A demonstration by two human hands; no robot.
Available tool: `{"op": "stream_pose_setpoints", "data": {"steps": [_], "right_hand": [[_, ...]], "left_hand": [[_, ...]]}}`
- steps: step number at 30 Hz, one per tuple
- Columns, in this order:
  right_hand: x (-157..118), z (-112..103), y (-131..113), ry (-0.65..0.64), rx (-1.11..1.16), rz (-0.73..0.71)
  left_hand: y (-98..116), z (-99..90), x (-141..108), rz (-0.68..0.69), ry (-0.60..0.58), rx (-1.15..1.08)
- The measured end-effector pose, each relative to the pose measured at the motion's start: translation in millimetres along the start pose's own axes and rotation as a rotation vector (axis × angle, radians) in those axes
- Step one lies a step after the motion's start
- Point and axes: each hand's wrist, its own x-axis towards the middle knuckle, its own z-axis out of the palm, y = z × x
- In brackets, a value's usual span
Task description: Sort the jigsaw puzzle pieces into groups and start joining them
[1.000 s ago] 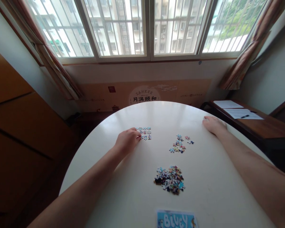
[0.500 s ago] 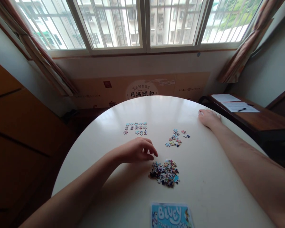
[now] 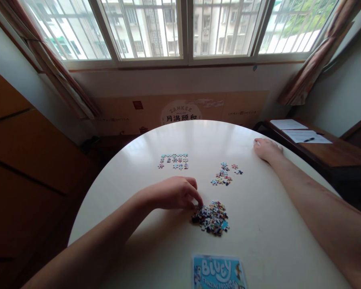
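So we've got our left hand (image 3: 179, 193) at the far left edge of the big puzzle pile (image 3: 212, 218), fingers curled down and touching it. Thumb and fingertips look close together, but we honestly can't tell if there's a piece pinched in there. Just beyond that grip sit the puzzle rows (image 3: 174, 159), with a few gaps in them. Beyond it and to the right is a smaller puzzle heap (image 3: 222, 176), with a couple of loose bits beside it. Closer to us than the fingertips, past the big pile, lies a blue "Bluey" card (image 3: 218, 273). Our right hand (image 3: 267, 149) rests well apart from all that near the far right rim of the white table (image 3: 258, 249), fingers loosely bent; can't tell if it's holding anything.
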Motion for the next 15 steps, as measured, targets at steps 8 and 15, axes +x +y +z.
{"op": "stream_pose_setpoints", "data": {"steps": [8,15], "right_hand": [[2,0,1,-0.003,-0.003,0.002],[2,1,2,0.000,-0.002,-0.004]], "left_hand": [[-4,-1.4,-1,0.009,0.045,-0.015],[-15,2.7,3,-0.083,0.189,0.072]]}}
